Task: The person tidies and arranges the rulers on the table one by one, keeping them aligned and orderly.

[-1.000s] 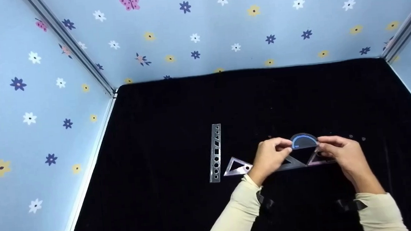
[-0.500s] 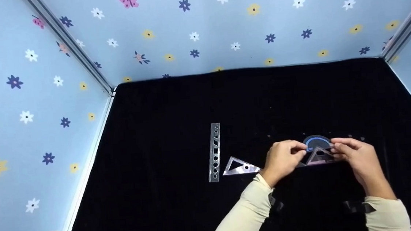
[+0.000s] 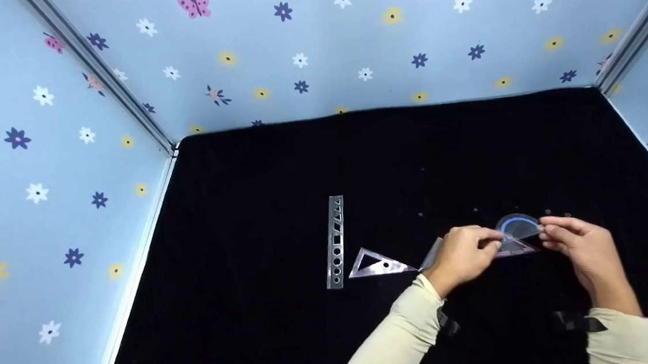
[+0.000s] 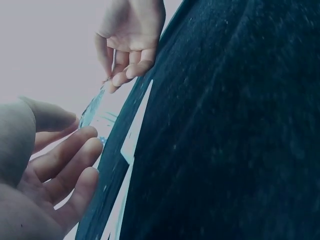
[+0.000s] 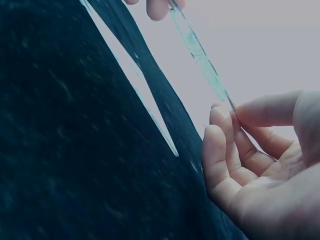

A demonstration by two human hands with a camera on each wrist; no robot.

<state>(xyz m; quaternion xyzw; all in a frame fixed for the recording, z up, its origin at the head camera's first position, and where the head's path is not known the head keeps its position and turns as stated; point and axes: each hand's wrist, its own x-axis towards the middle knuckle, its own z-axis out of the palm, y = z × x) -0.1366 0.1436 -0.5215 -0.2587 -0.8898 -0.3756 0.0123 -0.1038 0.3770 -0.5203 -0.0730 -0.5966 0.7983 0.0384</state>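
Both hands hold a clear protractor (image 3: 521, 228) with a blue arc by its two ends, raised over the black cloth. My left hand (image 3: 465, 253) pinches its left corner between thumb and fingers; my right hand (image 3: 583, 245) pinches the right corner. In the right wrist view the protractor (image 5: 200, 57) appears nearly edge-on above the cloth. Below it lies a pinkish set square (image 3: 517, 252), partly covered by the protractor and the left hand. Another clear set square (image 3: 431, 253) is mostly hidden behind the left hand.
A pale purple set square (image 3: 380, 267) lies left of the hands. Farther left, a clear stencil ruler (image 3: 335, 242) with cut-out shapes lies lengthwise away from me. Blue flowered walls (image 3: 347, 41) enclose the black cloth (image 3: 257, 210) at the back and sides.
Both hands have carried the protractor to the right and slightly nearer me, from over the gap between two set squares to over the pinkish one. The flat pieces stay put.
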